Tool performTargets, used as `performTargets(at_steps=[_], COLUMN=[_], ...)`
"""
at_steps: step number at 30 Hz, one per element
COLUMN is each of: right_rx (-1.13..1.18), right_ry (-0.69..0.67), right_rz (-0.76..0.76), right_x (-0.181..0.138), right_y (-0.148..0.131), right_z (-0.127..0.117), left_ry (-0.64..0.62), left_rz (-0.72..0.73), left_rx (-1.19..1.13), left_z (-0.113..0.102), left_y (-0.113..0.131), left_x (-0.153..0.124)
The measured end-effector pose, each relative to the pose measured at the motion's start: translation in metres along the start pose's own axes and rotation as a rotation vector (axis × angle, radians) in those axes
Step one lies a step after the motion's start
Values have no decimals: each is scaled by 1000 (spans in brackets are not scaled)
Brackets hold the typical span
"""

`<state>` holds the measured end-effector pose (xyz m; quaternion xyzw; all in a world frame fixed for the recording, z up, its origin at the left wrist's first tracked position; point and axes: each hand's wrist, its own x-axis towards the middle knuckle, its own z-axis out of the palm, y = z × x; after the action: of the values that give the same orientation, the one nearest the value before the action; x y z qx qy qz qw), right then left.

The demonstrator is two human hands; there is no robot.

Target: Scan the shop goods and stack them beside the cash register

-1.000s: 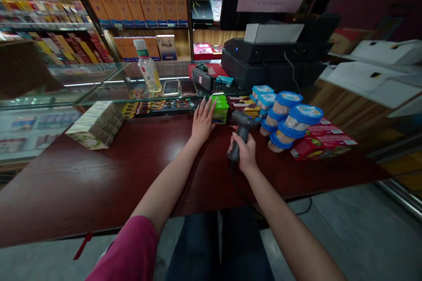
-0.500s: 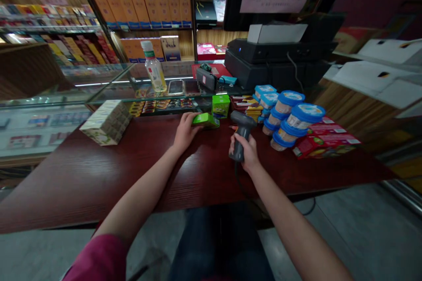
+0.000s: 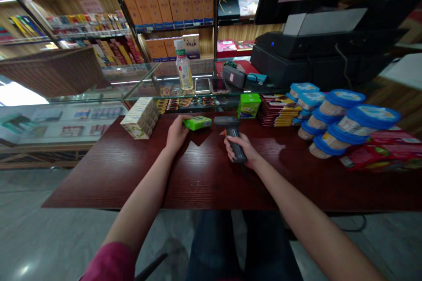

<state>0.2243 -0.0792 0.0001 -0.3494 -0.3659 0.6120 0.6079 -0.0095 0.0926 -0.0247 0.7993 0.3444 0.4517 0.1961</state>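
Observation:
My left hand (image 3: pixel 177 134) grips one end of a small green box (image 3: pixel 198 123), held low over the dark red-brown counter (image 3: pixel 194 184). In my right hand (image 3: pixel 242 147) is a grey barcode scanner (image 3: pixel 235 140), my fingers wrapped round its handle. The scanner's head points left, toward the green box, with a small gap between them. Behind the scanner stands another green box (image 3: pixel 249 106). A stack of red and yellow packets (image 3: pixel 278 110) sits right of that.
Blue-lidded tubs (image 3: pixel 349 125) are stacked on the right beside red packages (image 3: pixel 384 151). A pale carton block (image 3: pixel 141 118) stands on the left. On the glass case behind are a drink bottle (image 3: pixel 183 68) and a phone (image 3: pixel 202 85). The scanner's cable trails below my right hand.
The view has turned left. My left hand still holds the green box, now tilted differently. The scanner's head has swung round to face left, toward the box.

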Motion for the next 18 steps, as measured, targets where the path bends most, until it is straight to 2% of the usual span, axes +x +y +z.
performTargets(at_steps=[3,9,14,18], right_rx=[-23,-57,-66,-50], right_ry=[6,15,22,20], right_rz=[18,56,27,27], right_x=[0,-3,-3,-3], right_y=[4,3,4,4], right_z=[1,-2,0,-1], left_ry=[0,16,-3,31], left_rz=[50,9,-56,-31], left_rx=[-34,-52,-112,-80], left_z=[-1,0,1,-1], left_y=[-5,-8,-7,-1], left_x=[1,2,1,0])
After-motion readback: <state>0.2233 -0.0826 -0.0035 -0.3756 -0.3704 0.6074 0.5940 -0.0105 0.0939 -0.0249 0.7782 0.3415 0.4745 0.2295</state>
